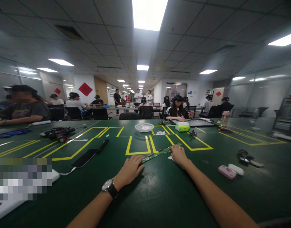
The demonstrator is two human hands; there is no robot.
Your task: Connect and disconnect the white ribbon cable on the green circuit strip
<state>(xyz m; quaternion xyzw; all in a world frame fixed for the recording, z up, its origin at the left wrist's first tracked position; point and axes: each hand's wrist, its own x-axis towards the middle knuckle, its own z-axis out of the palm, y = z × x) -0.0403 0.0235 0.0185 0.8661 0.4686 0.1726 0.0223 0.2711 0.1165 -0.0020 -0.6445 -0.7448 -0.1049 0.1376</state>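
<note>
A long, narrow green circuit board (pixel 158 154) lies slantwise between my two hands, low over the green table (pixel 155 196). My right hand (pixel 179 155) has its fingers closed round the board's far right end. At the near left end is my left hand (pixel 130 168), palm down, fingers stretched out and thumb apart. Its fingertips reach the board's end; whether they press on it I cannot tell. A small white piece (pixel 170 157) shows beside my right hand, partly hidden. Brown parts sit along the board's upper edge.
Ahead stand a white round basket (pixel 144 127) and a green tissue pack (pixel 183 127). Left lie a phone (pixel 85 158) with cable and dark tools (pixel 58 133). Right are a pink case (pixel 227 172), a white case (pixel 236 169) and keys (pixel 248 158). A person (pixel 177 109) sits opposite.
</note>
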